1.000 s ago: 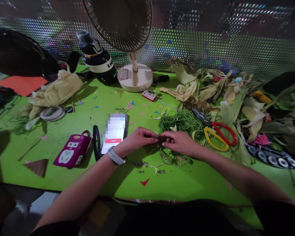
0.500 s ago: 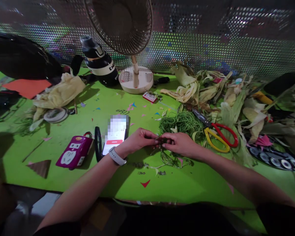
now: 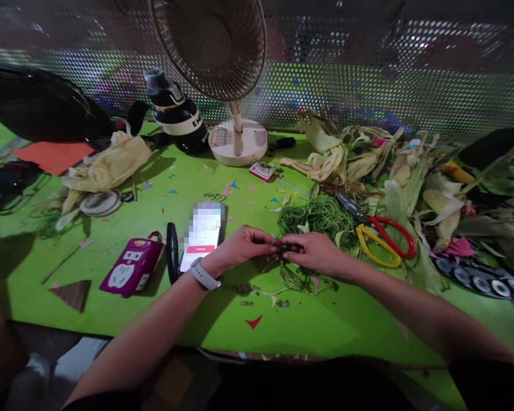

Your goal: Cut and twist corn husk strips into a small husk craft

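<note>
Dark plant bit (image 3: 281,250), right there mid-frame at the lower left of the green tangle (image 3: 319,212), is pinched in the fingertips of left hand (image 3: 245,246) and right hand (image 3: 312,249) alike, fine finger-work seemingly underway, the next move probably calling for a light, steady grip.

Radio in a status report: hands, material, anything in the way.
Left hand, right hand: close together, pinching small dark greenish piece. Tangled heap of thin green strands: just beyond. Red-and-yellow-handled metal scissors: heap's right edge, not blocking.
</note>
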Demonstrator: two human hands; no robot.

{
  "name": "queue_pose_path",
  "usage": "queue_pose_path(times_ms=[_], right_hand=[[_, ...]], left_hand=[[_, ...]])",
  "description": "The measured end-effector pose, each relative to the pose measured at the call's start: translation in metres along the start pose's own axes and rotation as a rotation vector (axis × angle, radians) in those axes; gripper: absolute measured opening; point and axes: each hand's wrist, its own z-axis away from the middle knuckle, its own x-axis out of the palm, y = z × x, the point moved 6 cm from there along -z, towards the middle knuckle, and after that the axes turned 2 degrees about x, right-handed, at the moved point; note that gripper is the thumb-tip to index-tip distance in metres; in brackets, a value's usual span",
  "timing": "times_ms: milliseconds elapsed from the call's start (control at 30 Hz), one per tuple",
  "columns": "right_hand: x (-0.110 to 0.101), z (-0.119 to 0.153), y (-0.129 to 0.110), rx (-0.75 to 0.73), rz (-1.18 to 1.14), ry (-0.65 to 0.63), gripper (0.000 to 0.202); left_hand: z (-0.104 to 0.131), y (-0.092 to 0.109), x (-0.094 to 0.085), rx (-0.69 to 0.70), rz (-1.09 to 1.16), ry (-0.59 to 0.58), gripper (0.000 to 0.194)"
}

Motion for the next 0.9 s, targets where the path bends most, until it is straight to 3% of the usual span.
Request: queue_pose_path(times_ms=[900], right_hand=[[0.0010, -0.0001, -0.0018, -0.023, 0.025, 0.000, 0.025]], left_hand=[[0.0048, 0.0085, 0.0080, 0.061, -0.162, -0.087, 0.017]])
